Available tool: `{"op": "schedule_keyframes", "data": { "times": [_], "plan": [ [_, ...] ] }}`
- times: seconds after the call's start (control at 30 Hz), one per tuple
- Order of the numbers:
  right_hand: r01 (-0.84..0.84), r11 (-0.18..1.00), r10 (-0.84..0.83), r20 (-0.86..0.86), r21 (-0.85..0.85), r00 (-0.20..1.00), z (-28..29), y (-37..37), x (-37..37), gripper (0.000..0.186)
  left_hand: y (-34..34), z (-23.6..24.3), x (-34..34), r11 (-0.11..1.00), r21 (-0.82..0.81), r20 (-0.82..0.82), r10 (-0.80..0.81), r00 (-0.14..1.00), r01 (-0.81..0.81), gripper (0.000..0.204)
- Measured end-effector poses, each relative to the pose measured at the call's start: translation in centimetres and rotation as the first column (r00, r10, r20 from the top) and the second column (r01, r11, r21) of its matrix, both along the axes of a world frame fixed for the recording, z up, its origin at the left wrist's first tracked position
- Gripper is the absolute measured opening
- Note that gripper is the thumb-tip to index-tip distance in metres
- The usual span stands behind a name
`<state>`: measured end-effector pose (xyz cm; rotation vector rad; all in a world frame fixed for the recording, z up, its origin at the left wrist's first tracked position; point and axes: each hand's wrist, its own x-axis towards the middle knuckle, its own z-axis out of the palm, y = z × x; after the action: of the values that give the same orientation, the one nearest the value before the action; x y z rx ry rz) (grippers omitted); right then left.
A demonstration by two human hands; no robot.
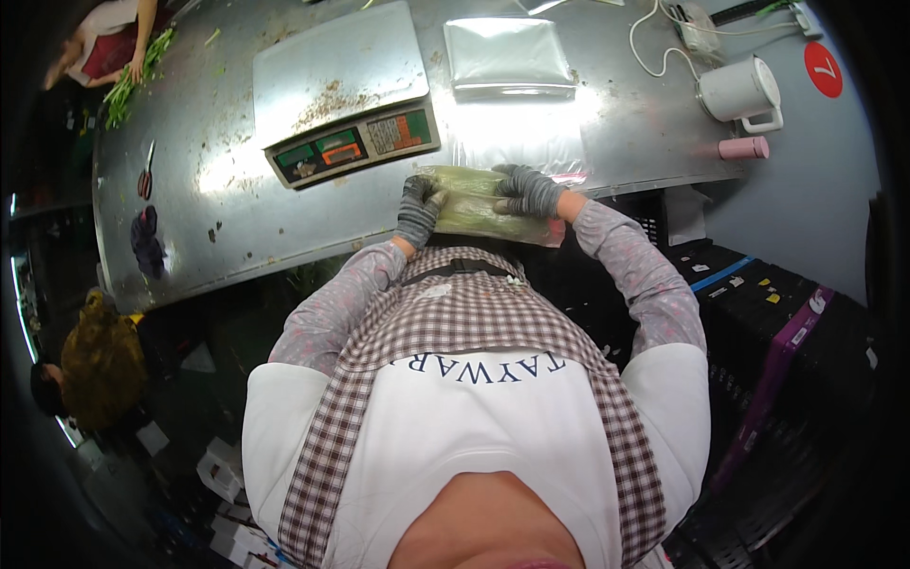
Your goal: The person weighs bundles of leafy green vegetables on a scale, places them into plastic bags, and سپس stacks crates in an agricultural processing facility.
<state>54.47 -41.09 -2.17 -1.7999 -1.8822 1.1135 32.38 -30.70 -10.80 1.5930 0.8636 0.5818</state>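
A clear plastic bag of pale green vegetables (464, 201) is held between my two gloved hands at the table's front edge, close to my apron. My left hand (418, 209), in a grey striped glove, grips the bag's left end with the fingers closed round it. On the bag's right part, my right hand (529, 192) in a matching glove is closed with its thumb and fingers pressed on the plastic. Just beyond the bag lie flat clear plastic sheets or bags (517, 133). The exact kind of vegetable is blurred by the plastic.
A digital scale (341, 76) with a dirt-specked metal plate stands beyond my left hand. Scissors (146, 175) and a dark cloth (146, 242) lie at left. A white jug (741, 92) and pink bottle (743, 148) are at right. Another person's hand (136, 68) holds leafy greens.
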Motion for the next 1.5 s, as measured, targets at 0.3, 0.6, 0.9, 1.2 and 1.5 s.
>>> {"op": "schedule_keyframes", "data": {
  "times": [0.3, 0.6, 0.9, 1.2, 1.5],
  "plan": [
    [0.537, 0.842, -0.537, -0.201, -0.055, 0.820, 5.1, -10.6, -1.5, 0.032, 5.3, 3.1, 7.6, 0.931, 0.296, 0.055, -0.239, 0.969, 0.212, 0.012],
    [0.900, 0.400, -0.859, -0.273, 0.173, 0.434, 4.1, -23.2, -5.6, 0.020, -1.1, 0.5, 17.9, 0.297, 0.567, -0.704, -0.311, 0.639, 0.769, 0.020],
    [0.919, 0.274, -0.813, -0.442, 0.284, 0.379, 2.8, -21.6, -5.2, 0.020, 0.2, 4.8, 18.1, 0.256, 0.612, -0.670, -0.336, 0.662, 0.749, 0.016],
    [0.813, 0.381, -0.907, 0.005, 0.440, 0.422, -0.4, -19.1, -2.3, 0.024, 1.3, 3.9, 18.6, 0.604, 0.247, -0.568, -0.543, 0.619, 0.757, 0.019],
    [0.831, 0.381, -0.850, -0.200, 0.405, 0.487, 1.8, -16.6, -3.7, 0.025, 1.9, 3.8, 17.8, 0.821, 0.016, -0.208, -0.556, 0.805, 0.571, 0.020]
  ]
}}
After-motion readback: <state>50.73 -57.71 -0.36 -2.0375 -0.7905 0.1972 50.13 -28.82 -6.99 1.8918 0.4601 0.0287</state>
